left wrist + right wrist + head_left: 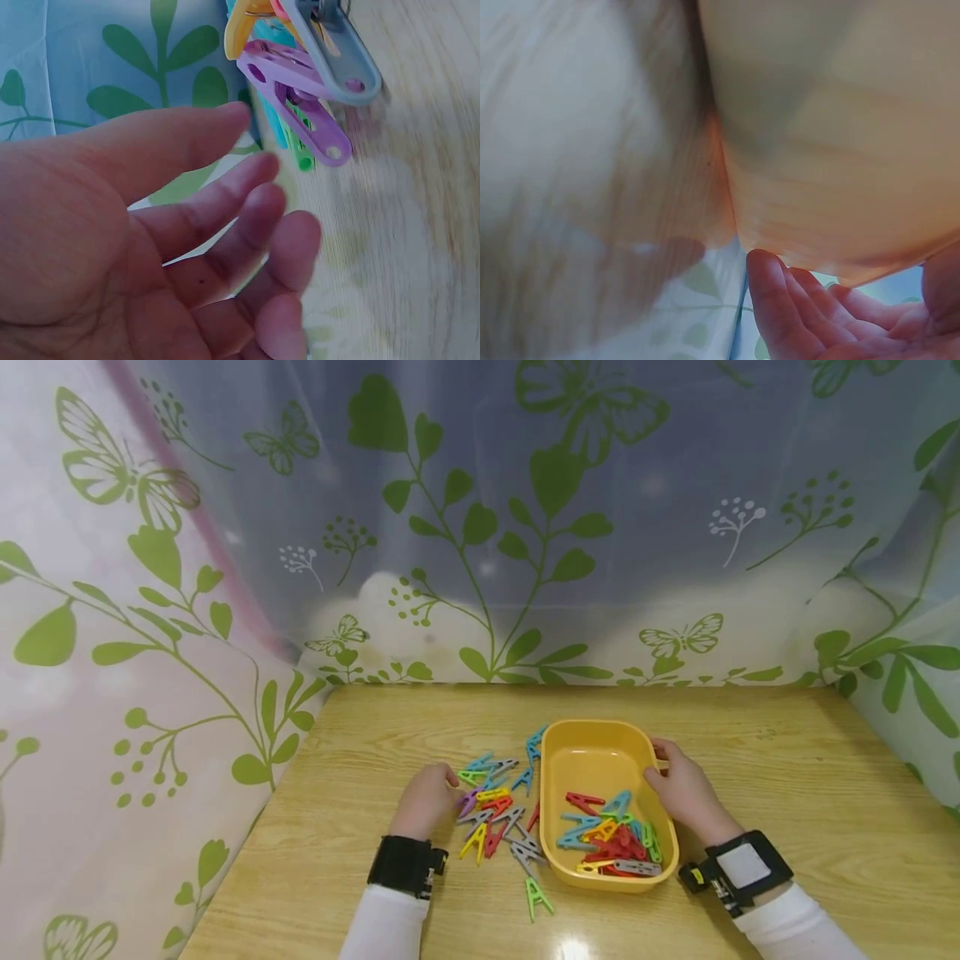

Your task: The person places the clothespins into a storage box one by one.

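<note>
My left hand point(426, 800) hovers at the left side of a loose heap of plastic clothespins point(495, 806). In the left wrist view its fingers are loosely bent and hold nothing, a little apart from a purple clothespin point(300, 97) and a grey clothespin point(337, 60). With my right hand point(686, 789) I grip the right side of a yellow plastic basin point(600, 735), thumb at the rim and fingers against the outer wall. Several clothespins in red, blue, green, yellow and grey lie in the near half of the basin.
A green clothespin point(536, 897) lies apart, nearest to me. Some blue clothespins point(535, 745) are close against the basin's left wall. Everything stands on a wooden table point(360, 727), with a leaf-patterned curtain point(487, 568) behind and at both sides.
</note>
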